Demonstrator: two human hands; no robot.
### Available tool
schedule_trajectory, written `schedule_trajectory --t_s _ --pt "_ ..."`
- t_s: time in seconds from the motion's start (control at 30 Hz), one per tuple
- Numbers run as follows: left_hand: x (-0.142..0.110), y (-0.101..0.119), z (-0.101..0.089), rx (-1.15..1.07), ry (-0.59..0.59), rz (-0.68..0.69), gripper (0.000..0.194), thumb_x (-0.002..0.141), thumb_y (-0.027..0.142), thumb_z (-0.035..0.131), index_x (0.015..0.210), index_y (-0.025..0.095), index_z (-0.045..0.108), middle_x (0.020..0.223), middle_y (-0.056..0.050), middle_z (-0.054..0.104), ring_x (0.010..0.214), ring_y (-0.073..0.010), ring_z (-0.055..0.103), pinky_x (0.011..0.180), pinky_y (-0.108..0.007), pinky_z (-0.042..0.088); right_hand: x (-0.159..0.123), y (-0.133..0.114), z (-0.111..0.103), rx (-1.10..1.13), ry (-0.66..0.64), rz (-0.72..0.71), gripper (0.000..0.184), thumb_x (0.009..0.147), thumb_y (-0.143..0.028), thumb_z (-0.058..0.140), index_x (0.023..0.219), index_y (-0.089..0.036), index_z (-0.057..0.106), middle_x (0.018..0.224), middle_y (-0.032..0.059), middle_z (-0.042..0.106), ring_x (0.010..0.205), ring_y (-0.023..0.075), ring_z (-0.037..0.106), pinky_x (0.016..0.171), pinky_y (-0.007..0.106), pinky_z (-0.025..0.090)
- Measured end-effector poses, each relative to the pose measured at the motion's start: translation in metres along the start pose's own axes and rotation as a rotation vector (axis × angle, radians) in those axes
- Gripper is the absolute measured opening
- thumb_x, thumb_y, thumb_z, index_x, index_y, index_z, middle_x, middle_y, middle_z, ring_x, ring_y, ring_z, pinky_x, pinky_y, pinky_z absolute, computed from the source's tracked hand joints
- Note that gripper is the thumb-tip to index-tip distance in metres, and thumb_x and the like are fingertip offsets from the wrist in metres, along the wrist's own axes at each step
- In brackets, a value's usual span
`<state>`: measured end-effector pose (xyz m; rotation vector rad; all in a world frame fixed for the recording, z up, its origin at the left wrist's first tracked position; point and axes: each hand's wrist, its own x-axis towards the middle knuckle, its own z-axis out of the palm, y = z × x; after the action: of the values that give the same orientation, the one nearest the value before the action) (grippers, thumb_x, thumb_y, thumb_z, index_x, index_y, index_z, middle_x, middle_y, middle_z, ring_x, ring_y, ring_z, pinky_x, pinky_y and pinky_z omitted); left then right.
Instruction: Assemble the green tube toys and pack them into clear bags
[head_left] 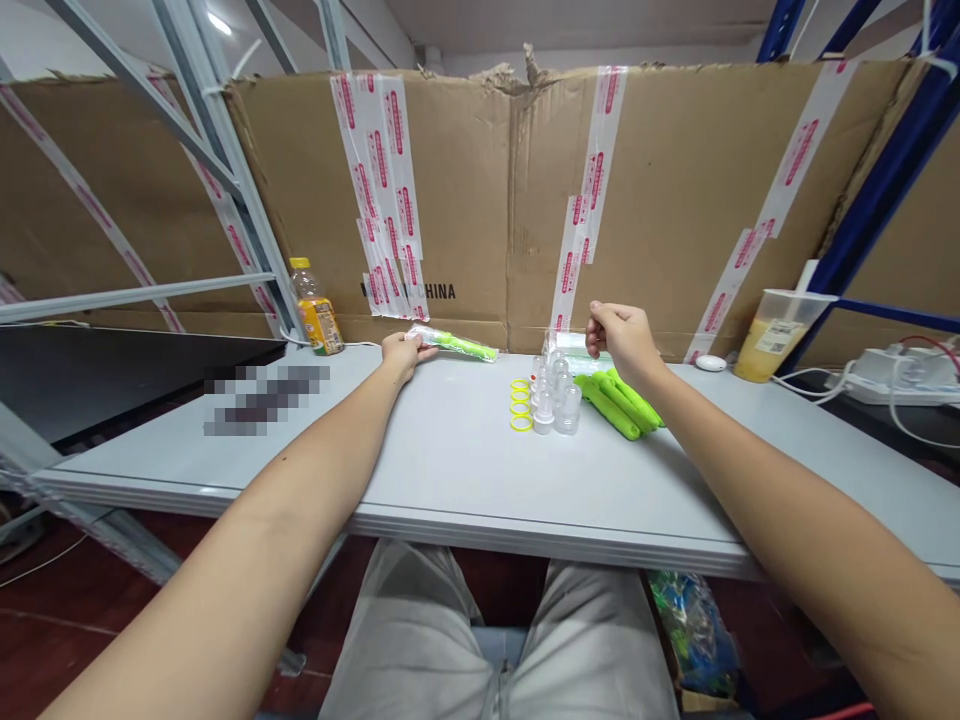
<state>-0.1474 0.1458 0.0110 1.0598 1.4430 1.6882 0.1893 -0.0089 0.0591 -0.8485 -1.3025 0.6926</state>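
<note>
"Head view: where's the bagged green stick (466,346)?"
"At three o'clock from the left hand (403,355), which is clamped on one end."
"And the right hand (621,335)?"
"Fingers curled; whether gripping, I cannot tell. Bright-green rods (611,403) lie at its six o'clock on the tabletop (457,450)."

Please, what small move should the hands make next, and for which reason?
Probably, the right hand should lower to the loose green pieces and take one. It is raised near them, with no item clearly visible in it, while the left hand is at one end of the wrapped green packet, away from those pieces.
</note>
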Motion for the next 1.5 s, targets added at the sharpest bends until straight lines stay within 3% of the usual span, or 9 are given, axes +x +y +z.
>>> schedule_trajectory --t_s 0.23,0.37,0.47,0.53,0.63,0.7,0.87,1.3,1.5 --pt "0.000 0.004 0.000 0.577 0.092 0.045 0.030 0.059 0.011 0.082 0.068 0.017 0.053 0.096 -0.017 0.070 0.115 -0.0399 0.061 0.098 -0.054 0.049 -0.001 0.004 0.001 -0.141 -0.078 -0.100 0.047 0.084 -0.049 0.069 0.052 -0.019 0.051 0.040 -0.0029 0.047 0.034 0.0072 0.042 0.036 0.021 0.033" --pt "-0.009 0.007 -0.005 0.769 0.131 0.093 0.039 0.057 0.017 0.085 0.087 0.015 0.059 0.116 -0.026 0.065 0.121 -0.0452 0.055 0.101 -0.059 0.044 -0.003 0.002 0.001 -0.183 -0.087 -0.109 0.046 0.085 -0.044 0.067 0.050 -0.019 0.049 0.040 -0.0028 0.047 0.034 0.0074 0.042 0.037 0.022 0.032" --pt "-0.021 0.009 -0.011 0.854 0.167 0.219 0.050 0.065 0.017 0.079 0.109 0.012 0.057 0.134 -0.027 0.054 0.133 -0.0424 0.043 0.109 -0.056 0.036 -0.003 0.002 0.000 -0.209 -0.083 -0.103 0.042 0.086 -0.037 0.063 0.050 -0.020 0.049 0.038 -0.0036 0.045 0.034 0.0082 0.041 0.039 0.023 0.031" --pt "-0.029 0.011 -0.012 0.975 0.070 0.409 0.039 0.074 0.020 0.071 0.111 0.013 0.059 0.134 -0.024 0.053 0.132 -0.0384 0.043 0.110 -0.051 0.037 -0.004 0.002 -0.001 -0.243 -0.074 -0.094 0.039 0.086 -0.034 0.061 0.051 -0.020 0.050 0.037 -0.0036 0.045 0.034 0.0087 0.041 0.040 0.023 0.031" --pt "-0.040 0.013 -0.004 1.183 -0.205 0.708 0.019 0.085 0.023 0.055 0.099 0.017 0.066 0.119 -0.016 0.061 0.120 -0.0325 0.051 0.103 -0.045 0.042 -0.005 0.001 -0.001 -0.303 -0.072 -0.087 0.039 0.086 -0.035 0.060 0.051 -0.020 0.051 0.037 -0.0028 0.047 0.034 0.0085 0.040 0.041 0.023 0.031" --pt "-0.046 0.013 0.005 1.233 -0.320 0.776 0.020 0.087 0.023 0.052 0.096 0.019 0.070 0.114 -0.013 0.063 0.114 -0.0295 0.054 0.101 -0.042 0.043 -0.006 0.000 -0.001 -0.326 -0.074 -0.086 0.040 0.086 -0.036 0.060 0.051 -0.020 0.051 0.037 -0.0032 0.046 0.034 0.0084 0.040 0.042 0.023 0.031" --pt "-0.055 0.006 0.018 1.320 -0.379 0.791 0.029 0.086 0.026 0.050 0.101 0.015 0.073 0.118 -0.018 0.061 0.115 -0.0332 0.053 0.099 -0.044 0.043 -0.008 0.000 -0.001 -0.389 -0.082 -0.090 0.037 0.086 -0.032 0.057 0.052 -0.019 0.051 0.036 -0.0036 0.045 0.036 0.0089 0.039 0.045 0.024 0.032" --pt "-0.041 -0.003 0.019 1.405 -0.440 0.647 0.046 0.092 0.038 0.042 0.119 0.013 0.070 0.128 -0.022 0.060 0.120 -0.0352 0.056 0.098 -0.045 0.046 -0.007 0.005 -0.001 -0.456 -0.104 -0.109 0.036 0.085 -0.036 0.055 0.053 -0.020 0.052 0.038 -0.0036 0.046 0.038 0.0098 0.041 0.046 0.025 0.031" --pt "-0.053 0.002 0.021 1.349 -0.420 0.718 0.039 0.087 0.031 0.052 0.116 0.011 0.068 0.120 -0.022 0.064 0.118 -0.0363 0.056 0.102 -0.047 0.042 -0.006 0.010 -0.003 -0.512 -0.108 -0.124 0.037 0.086 -0.039 0.054 0.055 -0.019 0.053 0.039 -0.0042 0.044 0.041 0.0103 0.041 0.048 0.025 0.033"
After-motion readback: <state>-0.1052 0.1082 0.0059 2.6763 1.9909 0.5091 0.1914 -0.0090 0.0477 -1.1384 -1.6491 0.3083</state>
